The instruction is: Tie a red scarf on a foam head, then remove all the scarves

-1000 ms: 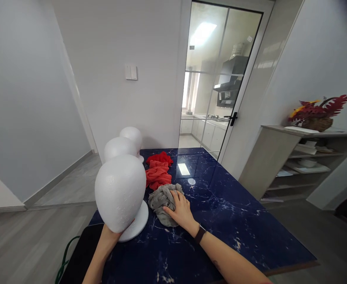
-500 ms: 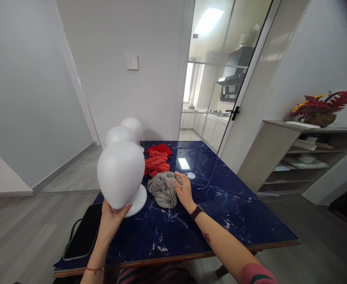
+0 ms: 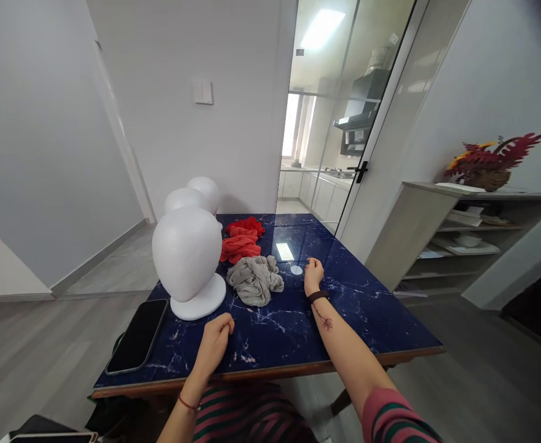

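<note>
My left hand (image 3: 216, 339) rests on the dark blue marble table (image 3: 298, 332), its fingers curled in and nothing in them, a little in front of the nearest white foam head (image 3: 186, 253). My right hand (image 3: 313, 274) lies on the table as a loose fist, empty, to the right of a crumpled grey cloth (image 3: 255, 280). Behind the cloth lie an orange cloth (image 3: 239, 247) and a red cloth (image 3: 245, 225). Two more foam heads (image 3: 192, 195) stand in a row behind the nearest one.
A black phone (image 3: 138, 335) lies near the table's front left corner. Beyond the table, a glass door (image 3: 344, 123) opens onto a kitchen. A grey shelf unit (image 3: 455, 240) with a red plant on top stands at the right.
My left hand has let go of the nearest foam head and drawn back to the table. My right hand has left the grey cloth and moved right.
</note>
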Motion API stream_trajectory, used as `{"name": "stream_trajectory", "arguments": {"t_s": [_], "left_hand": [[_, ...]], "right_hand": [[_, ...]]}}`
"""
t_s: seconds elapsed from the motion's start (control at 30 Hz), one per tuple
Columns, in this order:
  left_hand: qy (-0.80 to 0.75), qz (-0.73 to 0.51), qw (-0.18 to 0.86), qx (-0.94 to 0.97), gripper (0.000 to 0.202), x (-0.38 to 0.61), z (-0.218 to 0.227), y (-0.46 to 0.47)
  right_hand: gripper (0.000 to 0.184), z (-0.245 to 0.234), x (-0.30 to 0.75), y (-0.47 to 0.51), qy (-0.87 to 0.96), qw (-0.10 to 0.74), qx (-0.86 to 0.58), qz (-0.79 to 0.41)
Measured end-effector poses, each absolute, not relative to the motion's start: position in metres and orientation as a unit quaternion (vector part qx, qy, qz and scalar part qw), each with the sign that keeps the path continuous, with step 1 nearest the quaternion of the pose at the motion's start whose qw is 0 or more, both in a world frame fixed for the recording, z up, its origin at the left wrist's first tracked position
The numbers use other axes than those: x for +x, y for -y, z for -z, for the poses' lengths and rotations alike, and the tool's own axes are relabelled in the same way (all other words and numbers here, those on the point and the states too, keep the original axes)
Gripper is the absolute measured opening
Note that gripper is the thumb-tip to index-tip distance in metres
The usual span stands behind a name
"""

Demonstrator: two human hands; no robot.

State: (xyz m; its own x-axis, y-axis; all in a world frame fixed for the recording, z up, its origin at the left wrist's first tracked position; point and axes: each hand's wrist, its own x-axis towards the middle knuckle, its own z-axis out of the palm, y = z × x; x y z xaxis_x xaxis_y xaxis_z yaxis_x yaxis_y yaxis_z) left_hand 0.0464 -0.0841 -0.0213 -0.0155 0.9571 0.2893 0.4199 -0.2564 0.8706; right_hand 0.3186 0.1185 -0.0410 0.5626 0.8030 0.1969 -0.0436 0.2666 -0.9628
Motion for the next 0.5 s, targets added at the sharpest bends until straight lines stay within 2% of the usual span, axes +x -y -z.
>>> {"name": "stream_trajectory", "arguments": {"t_s": [0.13, 0.37, 0.5], "left_hand": [[-0.518, -0.535, 0.390, 0.541, 0.014, 0.033, 0.036, 0.074], [-0.533, -0.552, 0.365, 0.526, 0.009, 0.031, 0.038, 0.082], [-0.522, -0.567, 0.364, 0.523, 0.009, 0.031, 0.038, 0.080]], "right_hand": [[0.024, 0.044, 0.322, -0.111, 0.333, 0.709, -0.518, -0.345], [0.019, 0.035, 0.343, -0.083, 0.358, 0.652, -0.432, -0.510], [0.021, 0.030, 0.349, -0.069, 0.331, 0.659, -0.395, -0.548]]}}
